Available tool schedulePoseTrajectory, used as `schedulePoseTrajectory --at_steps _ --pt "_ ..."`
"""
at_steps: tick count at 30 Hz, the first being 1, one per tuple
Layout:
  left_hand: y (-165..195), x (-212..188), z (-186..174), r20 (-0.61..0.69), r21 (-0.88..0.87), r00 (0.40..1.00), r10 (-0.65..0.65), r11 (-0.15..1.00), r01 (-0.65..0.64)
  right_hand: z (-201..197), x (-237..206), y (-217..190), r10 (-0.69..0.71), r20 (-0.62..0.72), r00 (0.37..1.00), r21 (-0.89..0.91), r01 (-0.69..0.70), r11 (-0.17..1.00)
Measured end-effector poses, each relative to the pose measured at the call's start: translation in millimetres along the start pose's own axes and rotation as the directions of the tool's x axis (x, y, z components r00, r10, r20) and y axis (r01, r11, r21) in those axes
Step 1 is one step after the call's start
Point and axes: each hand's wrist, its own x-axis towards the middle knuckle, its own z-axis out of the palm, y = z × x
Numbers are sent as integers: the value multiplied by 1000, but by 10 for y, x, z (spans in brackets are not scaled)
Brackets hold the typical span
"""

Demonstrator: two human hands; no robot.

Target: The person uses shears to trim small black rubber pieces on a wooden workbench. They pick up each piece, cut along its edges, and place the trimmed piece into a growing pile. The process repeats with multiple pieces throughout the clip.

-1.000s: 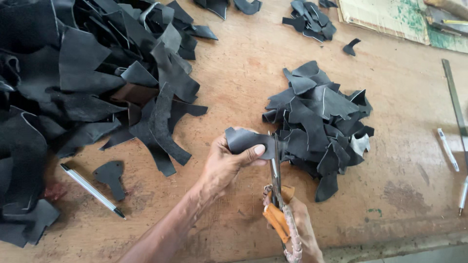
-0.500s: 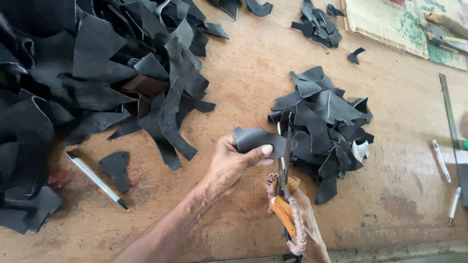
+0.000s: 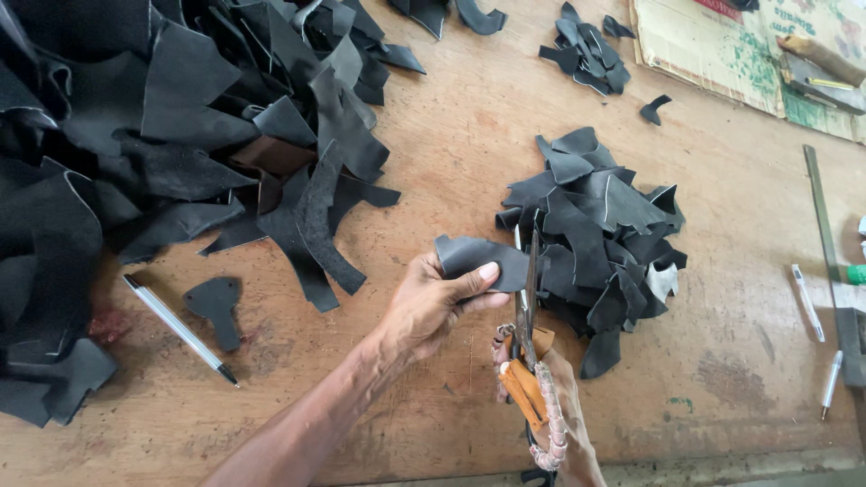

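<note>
Since a moment earlier, both hands had shifted slightly right with the cutting. At far left lay a big heap of black scraps (image 3: 135, 162). The left hand (image 3: 433, 302) pinched a black leather piece (image 3: 478, 257); the right hand (image 3: 559, 406) gripped scissors (image 3: 528, 307) beside the smaller cut pile (image 3: 600, 234).

The worn brown wooden bench (image 3: 469, 144) looked matt and scuffed; the black leather scraps (image 3: 591, 230) looked smooth, the steel scissors (image 3: 528, 302) shiny.
</note>
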Motion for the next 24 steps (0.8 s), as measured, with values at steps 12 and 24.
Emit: schedulePoseTrajectory --at_steps 12,24 --pt "12 21 -31 16 -21 1000 -18 1000 18 -136 6 122 112 -90 990 -44 -116 992" --pt "42 34 -58 43 59 997 -62 996 60 -216 -145 110 166 -141 976 4 -167 986"
